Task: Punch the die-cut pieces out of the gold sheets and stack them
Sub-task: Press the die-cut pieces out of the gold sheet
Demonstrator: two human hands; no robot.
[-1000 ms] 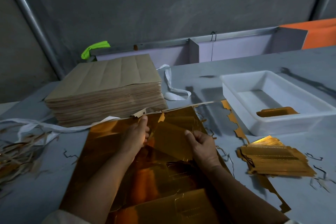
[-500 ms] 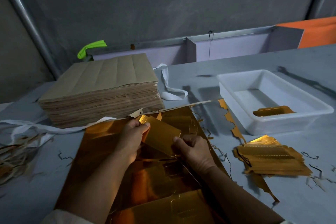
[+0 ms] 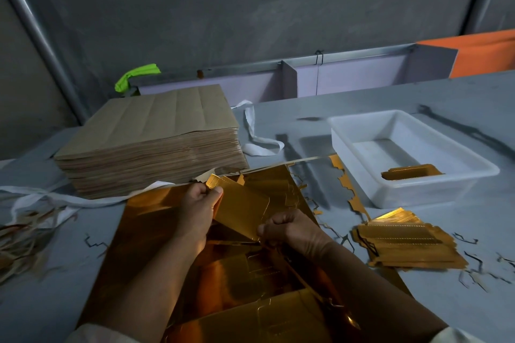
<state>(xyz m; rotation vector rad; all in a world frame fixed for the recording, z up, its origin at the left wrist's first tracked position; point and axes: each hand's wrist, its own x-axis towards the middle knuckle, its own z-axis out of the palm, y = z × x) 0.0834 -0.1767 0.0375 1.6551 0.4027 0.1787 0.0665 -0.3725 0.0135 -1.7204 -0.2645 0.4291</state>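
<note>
Both hands on one gold piece, lifted over the gold sheet

Left hand pinches the die-cut piece at its top corner, right hand has fingers curled round the lower edge; finished stack sits right on the tabletop.

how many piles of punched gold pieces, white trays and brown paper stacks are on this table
gold piece piles: 2, the table pile and the tray pile
white tray: 1
brown paper stack: 1
total: 4
</note>
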